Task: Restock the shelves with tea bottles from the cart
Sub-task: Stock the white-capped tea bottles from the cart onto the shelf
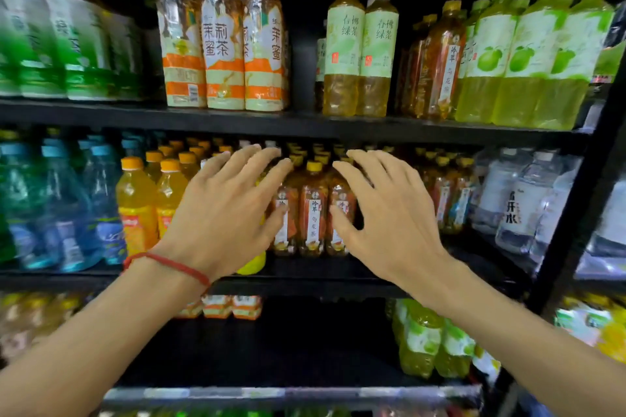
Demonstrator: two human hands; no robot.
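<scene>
- Your left hand (227, 206) is open, fingers straight and spread, holding nothing. It is raised in front of the middle shelf (305, 272), just to 9 o'clock of the frame's centre.
- Your right hand (389, 213) is open the same way, fingers fanned. It is at 3 o'clock of the left hand, with a gap between them.
- The tea bottles (313, 210) are small and amber, with yellow caps and red-and-white labels. They stand upright in rows on the middle shelf.
- Three front-row tea bottles show in the gap between your hands. More rows run back toward 12 o'clock behind your fingertips.
- Each thumb lies across the front of an outer bottle of those three. Whether they touch cannot be told.
- A red string bracelet (169, 264) circles your left wrist, at 7 o'clock of that hand.
- At 9 o'clock of the left hand stand orange drink bottles (135, 203). Blurred blue water bottles (67, 206) stand further out the same way.
- At 3 o'clock of the right hand, past more amber bottles, stand clear water bottles (515, 203) with white labels.
- At 12 o'clock, the upper shelf (305, 122) carries white-capped bottles with orange labels (223, 44) and pale green-labelled bottles (359, 51). Lime-green bottles (528, 61) stand toward 2 o'clock.
- At 5 o'clock, below your right forearm, green-and-yellow bottles (426, 338) stand on a lower shelf.
</scene>
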